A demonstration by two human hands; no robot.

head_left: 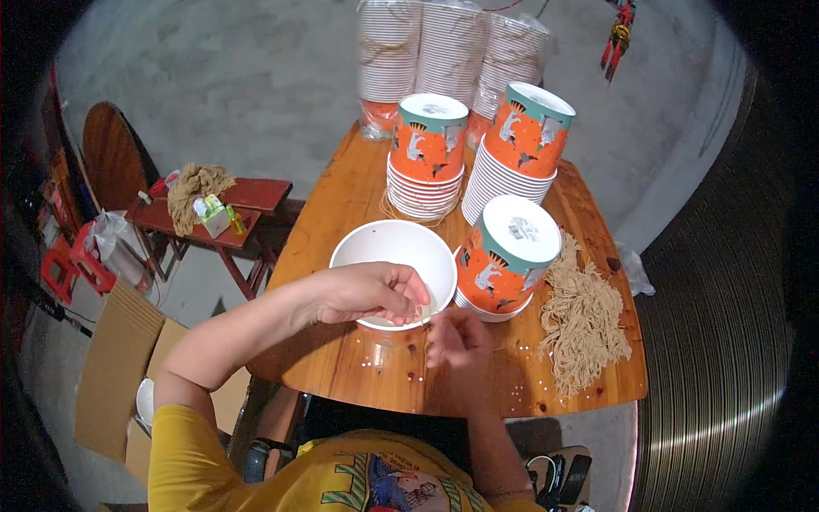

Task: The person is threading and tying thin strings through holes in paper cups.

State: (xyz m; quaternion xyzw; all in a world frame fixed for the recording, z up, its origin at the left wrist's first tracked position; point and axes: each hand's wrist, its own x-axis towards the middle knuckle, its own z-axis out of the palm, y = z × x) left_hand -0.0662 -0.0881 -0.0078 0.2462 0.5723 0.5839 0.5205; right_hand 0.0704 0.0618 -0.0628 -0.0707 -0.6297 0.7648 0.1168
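A white paper bucket (397,235) stands mouth up at the table's near side. Over its near rim, my left hand (367,293) pinches a thin, pale piece of string (421,312). Close by on the right, my right hand (461,339) is blurred, its fingers curled inward; whether the string runs into them is hidden. Just behind the right hand stands an upside-down stack of orange buckets (495,273) with a teal band and animal prints. A heap of loose tan string (584,320) lies at the table's right side.
Two more upturned bucket stacks, one left (428,141) and one right (525,136), stand farther back. Tall wrapped stacks (388,60) are behind them. Small white dots lie along the wooden table's (320,354) near edge. A red bench (256,194) and cardboard box (115,375) are at left.
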